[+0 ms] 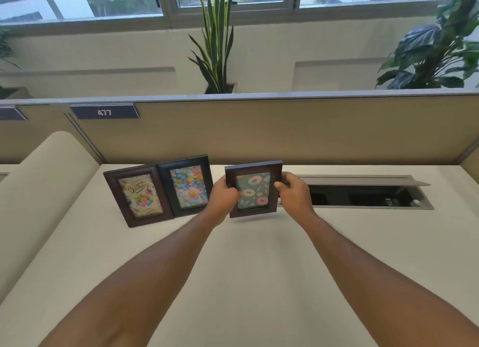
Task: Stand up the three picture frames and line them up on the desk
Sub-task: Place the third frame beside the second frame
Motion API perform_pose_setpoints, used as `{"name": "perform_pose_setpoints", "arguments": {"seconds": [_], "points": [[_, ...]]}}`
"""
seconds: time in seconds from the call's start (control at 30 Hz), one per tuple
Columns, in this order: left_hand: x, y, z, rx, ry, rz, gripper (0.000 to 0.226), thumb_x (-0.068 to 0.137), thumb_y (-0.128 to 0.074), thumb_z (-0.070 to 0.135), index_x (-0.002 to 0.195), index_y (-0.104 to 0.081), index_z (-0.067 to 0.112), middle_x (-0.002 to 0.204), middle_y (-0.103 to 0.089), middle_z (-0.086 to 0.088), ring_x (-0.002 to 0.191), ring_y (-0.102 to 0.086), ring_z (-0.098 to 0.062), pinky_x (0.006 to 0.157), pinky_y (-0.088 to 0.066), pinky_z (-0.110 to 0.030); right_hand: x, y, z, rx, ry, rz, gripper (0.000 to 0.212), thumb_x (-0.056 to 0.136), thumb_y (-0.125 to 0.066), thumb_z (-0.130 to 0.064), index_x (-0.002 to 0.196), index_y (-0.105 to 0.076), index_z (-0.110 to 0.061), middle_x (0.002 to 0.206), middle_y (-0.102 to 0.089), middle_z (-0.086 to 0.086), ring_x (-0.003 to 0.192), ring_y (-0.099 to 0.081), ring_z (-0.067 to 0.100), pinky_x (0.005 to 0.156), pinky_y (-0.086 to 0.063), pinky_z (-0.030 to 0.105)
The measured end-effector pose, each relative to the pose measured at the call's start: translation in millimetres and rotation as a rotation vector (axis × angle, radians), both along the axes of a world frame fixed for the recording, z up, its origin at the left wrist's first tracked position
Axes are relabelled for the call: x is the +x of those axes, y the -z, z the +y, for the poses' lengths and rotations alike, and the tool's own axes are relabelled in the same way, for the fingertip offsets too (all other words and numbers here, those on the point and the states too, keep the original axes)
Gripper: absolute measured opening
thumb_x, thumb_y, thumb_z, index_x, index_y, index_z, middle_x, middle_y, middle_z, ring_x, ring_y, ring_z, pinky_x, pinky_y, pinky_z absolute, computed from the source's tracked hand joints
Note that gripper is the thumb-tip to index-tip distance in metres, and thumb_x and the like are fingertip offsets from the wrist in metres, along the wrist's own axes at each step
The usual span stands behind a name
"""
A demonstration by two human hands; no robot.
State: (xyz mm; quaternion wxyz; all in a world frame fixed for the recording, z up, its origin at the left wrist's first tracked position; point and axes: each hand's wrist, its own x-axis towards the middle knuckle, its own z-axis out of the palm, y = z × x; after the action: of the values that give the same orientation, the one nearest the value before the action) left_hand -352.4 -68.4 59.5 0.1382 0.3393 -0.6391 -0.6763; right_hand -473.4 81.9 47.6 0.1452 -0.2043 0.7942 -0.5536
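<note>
Two picture frames stand side by side at the back left of the desk (246,269): a brown one with a birthday picture (138,195) and a black one with a flower picture (188,186). A third brown frame with a donut picture (255,180) is upright to their right, held from both sides. My left hand (224,196) grips its left edge and my right hand (294,193) grips its right edge. Its lower edge is just above or at the desk; I cannot tell which.
An open cable tray (363,193) with a raised lid is sunk into the desk right of the held frame. A beige partition (285,131) with a label "477" runs behind the desk. Plants and windows stand beyond it. A curved divider (46,180) borders the left.
</note>
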Motion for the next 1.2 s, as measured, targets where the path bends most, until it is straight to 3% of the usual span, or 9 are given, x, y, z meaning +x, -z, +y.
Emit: {"name": "perform_pose_setpoints", "arguments": {"seconds": [0.2, 0.3, 0.47, 0.63, 0.77, 0.87, 0.97, 1.1, 1.2], "points": [[-25.8, 14.6, -38.3, -0.066, -0.079, -0.065, 0.047, 0.081, -0.049, -0.011, 0.114, -0.057, 0.021, 0.105, -0.069, -0.002, 0.096, -0.066, -0.016, 0.069, -0.058, -0.031, -25.4, 9.4, -45.2, 0.025, 0.0, 0.01, 0.014, 0.092, -0.058, -0.011, 0.1, -0.067, -0.017, 0.09, -0.069, -0.004, 0.088, -0.064, 0.019, 0.071, -0.049, 0.027], [-37.3, 24.1, -47.7, -0.086, -0.093, -0.081, 0.044, 0.08, -0.049, -0.007, 0.108, -0.057, 0.026, 0.103, -0.069, -0.001, 0.095, -0.067, -0.017, 0.082, -0.061, -0.042, -35.7, 15.7, -56.3, 0.033, 0.008, -0.004, 0.016, 0.092, -0.058, -0.011, 0.104, -0.067, -0.016, 0.091, -0.068, -0.003, 0.09, -0.064, 0.019, 0.077, -0.051, 0.03], [-48.7, 33.4, -54.5, -0.066, -0.146, -0.092, 0.042, 0.076, -0.048, 0.0, 0.108, -0.055, 0.026, 0.102, -0.069, -0.003, 0.095, -0.068, -0.022, 0.083, -0.061, -0.047, -46.7, 23.5, -68.9, 0.068, 0.009, 0.002, 0.017, 0.094, -0.057, -0.013, 0.105, -0.068, -0.015, 0.096, -0.07, 0.0, 0.09, -0.065, 0.02, 0.076, -0.054, 0.033], [-44.3, 31.2, -35.3, -0.101, -0.209, -0.08, 0.067, 0.083, -0.056, -0.001, 0.142, -0.034, 0.022, 0.118, -0.064, -0.005, 0.1, -0.067, -0.019, 0.076, -0.063, -0.04, -53.8, 25.8, -75.0, 0.098, -0.005, 0.028, 0.018, 0.094, -0.057, -0.014, 0.106, -0.069, -0.017, 0.095, -0.071, -0.001, 0.088, -0.064, 0.018, 0.07, -0.05, 0.028], [-15.1, 33.0, 8.2, -0.35, -0.234, -0.013, 0.091, 0.081, -0.059, -0.001, 0.152, -0.012, 0.031, 0.14, -0.038, -0.001, 0.124, -0.049, -0.016, 0.079, -0.057, -0.021, -57.5, 27.1, -78.8, 0.12, -0.014, 0.046, 0.018, 0.094, -0.057, -0.015, 0.107, -0.069, -0.016, 0.094, -0.071, 0.0, 0.089, -0.064, 0.019, 0.063, -0.048, 0.026], [2.8, 24.0, 11.5, -0.668, -0.229, 0.089, 0.08, 0.08, -0.053, 0.0, 0.149, -0.021, 0.023, 0.142, -0.033, 0.004, 0.133, -0.035, -0.008, 0.101, -0.05, -0.032, -57.6, 27.2, -82.4, 0.13, -0.025, 0.035, 0.019, 0.094, -0.056, -0.016, 0.109, -0.069, -0.016, 0.098, -0.072, 0.002, 0.091, -0.065, 0.02, 0.068, -0.05, 0.028], [5.5, 8.2, -16.8, -0.916, -0.26, 0.042, 0.077, 0.077, -0.053, -0.008, 0.149, -0.028, 0.006, 0.155, -0.034, -0.012, 0.146, -0.025, -0.022, 0.12, -0.029, -0.045, -52.6, 26.4, -86.1, 0.142, -0.044, 0.033, 0.018, 0.095, -0.056, -0.018, 0.107, -0.069, -0.016, 0.097, -0.071, 0.002, 0.089, -0.065, 0.019, 0.059, -0.045, 0.022], [6.2, -11.2, -63.2, -1.225, -0.177, -0.164, 0.074, 0.074, -0.053, -0.008, 0.146, -0.038, -0.001, 0.154, -0.039, -0.017, 0.147, -0.025, -0.032, 0.124, -0.011, -0.05, -44.2, 24.7, -93.9, 0.151, -0.064, 0.029, 0.018, 0.095, -0.056, -0.019, 0.108, -0.068, -0.017, 0.098, -0.071, 0.001, 0.087, -0.063, 0.017, 0.055, -0.04, 0.018], [9.2, -15.9, -84.3, -1.385, -0.054, -0.267, 0.064, 0.075, -0.055, -0.006, 0.139, -0.049, -0.002, 0.142, -0.054, -0.016, 0.139, -0.041, -0.032, 0.121, -0.012, -0.058, -41.0, 24.0, -98.2, 0.151, -0.067, 0.03, 0.02, 0.095, -0.057, -0.018, 0.111, -0.068, -0.016, 0.1, -0.071, 0.001, 0.089, -0.063, 0.018, 0.055, -0.041, 0.018]]}}
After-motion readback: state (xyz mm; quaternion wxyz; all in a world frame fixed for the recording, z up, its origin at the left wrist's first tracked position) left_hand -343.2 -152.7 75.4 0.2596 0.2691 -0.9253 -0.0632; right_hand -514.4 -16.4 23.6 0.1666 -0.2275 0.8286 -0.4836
